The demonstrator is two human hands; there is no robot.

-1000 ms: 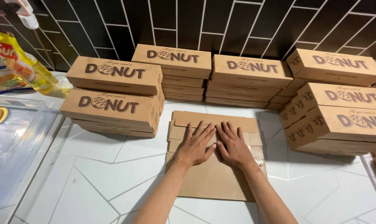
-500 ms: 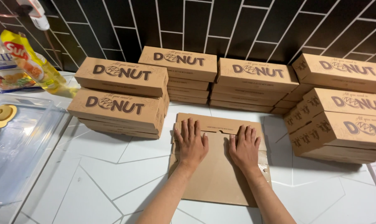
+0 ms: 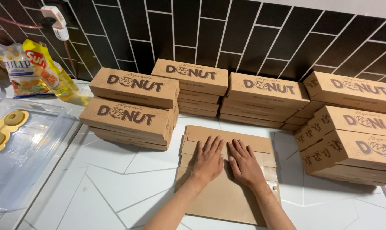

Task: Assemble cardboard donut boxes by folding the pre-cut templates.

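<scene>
While both hands, left hand [image 3: 208,159] and right hand [image 3: 244,164], press open-palmed, gripping nothing, the flat cardboard box blank [image 3: 227,200] seems light, stiff, best taken at its edges.

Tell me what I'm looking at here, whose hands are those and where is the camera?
The camera sits on a person's head and looks down, so you see what that person sees. The two bare hands belong to them: the left hand and the right hand lie flat, side by side, pressing on a flat piece of brown cardboard, an unfolded box. Neither hand grips anything. The cardboard lies on a white counter. Around it stand stacks of closed brown donut boxes, against a dark tiled wall. On the far left is a clear plastic tray with round golden cardboard discs, and behind it some food bags.
</scene>
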